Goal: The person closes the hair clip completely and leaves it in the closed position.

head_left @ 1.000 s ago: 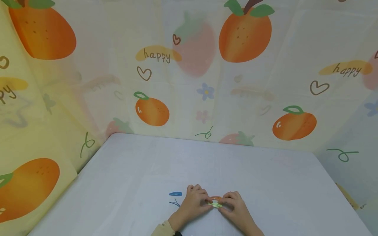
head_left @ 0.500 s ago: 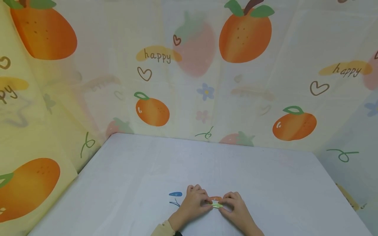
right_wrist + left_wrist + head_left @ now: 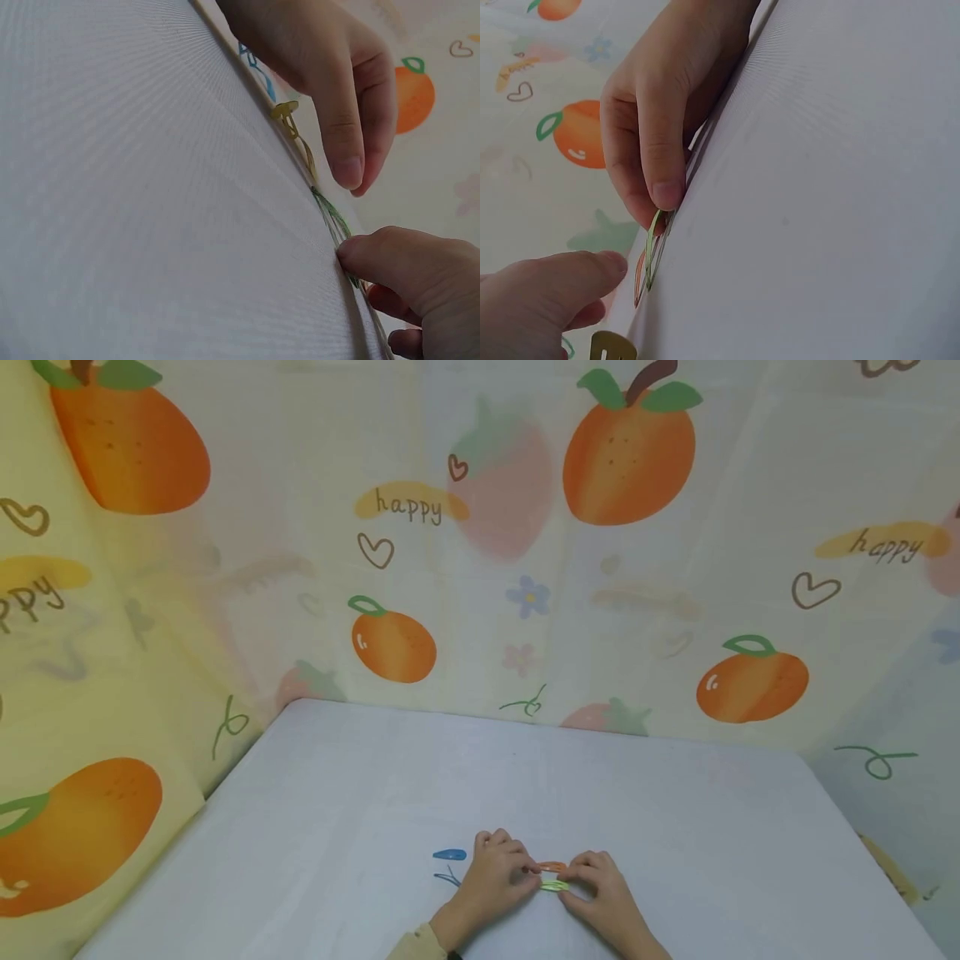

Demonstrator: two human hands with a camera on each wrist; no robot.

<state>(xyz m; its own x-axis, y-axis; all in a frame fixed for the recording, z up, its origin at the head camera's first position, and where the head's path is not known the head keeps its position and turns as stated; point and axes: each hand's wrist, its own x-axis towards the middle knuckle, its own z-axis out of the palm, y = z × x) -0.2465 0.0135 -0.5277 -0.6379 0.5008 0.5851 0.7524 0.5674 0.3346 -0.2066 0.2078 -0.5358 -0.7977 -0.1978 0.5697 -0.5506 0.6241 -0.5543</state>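
A green snap hair clip (image 3: 555, 886) lies between my hands close over the table, its metal strips standing apart. My right hand (image 3: 606, 897) pinches its right end between thumb and fingers. My left hand (image 3: 491, 877) is at the clip's other end; in the right wrist view its thumb and finger hang relaxed just off the green clip (image 3: 332, 214). Just behind lies an orange hair clip (image 3: 553, 867), partly covered by fingertips in the head view. A yellow hair clip (image 3: 307, 154) sits below the left hand, hidden by it from the head camera.
Left of the left hand lie a blue hair clip (image 3: 450, 855) and a second, spread blue clip (image 3: 447, 878), partly behind the wrist. The white tabletop (image 3: 420, 777) ends at a fruit-printed cloth (image 3: 480, 635) at the back and sides.
The green clip sits slightly farther right of the left fingertips, more of it showing. Both hands keep nearly the same place. The head view has shifted a little.
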